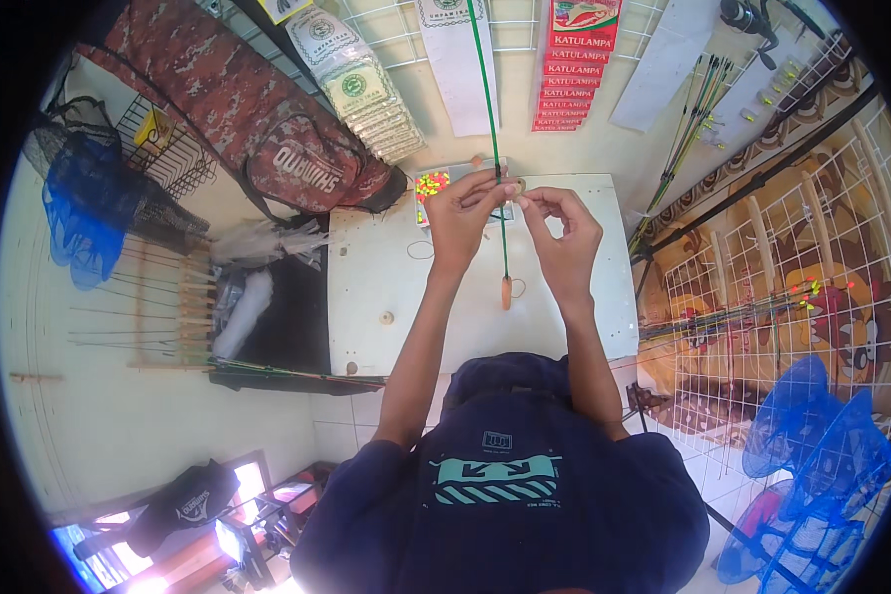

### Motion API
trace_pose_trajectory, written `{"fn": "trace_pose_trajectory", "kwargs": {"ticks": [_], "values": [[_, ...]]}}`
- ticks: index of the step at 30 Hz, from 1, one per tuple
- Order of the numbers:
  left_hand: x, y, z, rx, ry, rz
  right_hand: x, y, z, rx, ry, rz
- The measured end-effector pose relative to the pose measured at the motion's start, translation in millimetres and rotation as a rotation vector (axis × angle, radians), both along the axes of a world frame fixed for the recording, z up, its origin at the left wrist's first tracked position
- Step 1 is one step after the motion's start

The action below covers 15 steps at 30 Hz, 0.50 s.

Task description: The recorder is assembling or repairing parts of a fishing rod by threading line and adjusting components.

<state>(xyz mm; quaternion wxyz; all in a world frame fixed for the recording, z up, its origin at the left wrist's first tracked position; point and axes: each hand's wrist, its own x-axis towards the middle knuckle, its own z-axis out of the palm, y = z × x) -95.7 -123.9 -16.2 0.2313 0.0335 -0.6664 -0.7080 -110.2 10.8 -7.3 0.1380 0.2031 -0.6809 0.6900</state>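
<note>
Above the white table, both of my hands meet at a thin green fishing rod (490,94) standing nearly in line with my body. Its short orange-brown handle (506,293) is at the near end. My left hand (455,226) is closed, fingertips pinched on the rod by a black section. Close against it, my right hand (567,236) pinches at the same spot; a small tan round piece shows at its fingertips, too small to name. Just behind my left hand stands an open box (421,211) with bright yellow and red-orange small pieces.
On the white table (366,262) lie a small tan ring (386,318) and a thin loop of line. A camouflage rod bag (257,129) leans at the back left. Packets hang on the wall behind. Rods and blue nets (812,465) hang on the right-hand grid.
</note>
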Motion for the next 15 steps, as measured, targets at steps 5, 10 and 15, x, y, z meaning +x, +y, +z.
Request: {"fn": "trace_pose_trajectory", "kwargs": {"ticks": [5,10,15], "values": [[4.7,5.5,-1.2,-0.009,0.025,0.011,-6.9,1.1,-0.5,0.006,-0.003,0.015],[7.6,7.3,-4.8,-0.018,0.014,-0.002,-7.2,-0.7,-2.1,0.009,0.013,-0.003],[6.3,6.6,-6.5,-0.034,0.039,-0.029,-4.6,-0.5,-4.7,0.005,0.051,-0.018]]}}
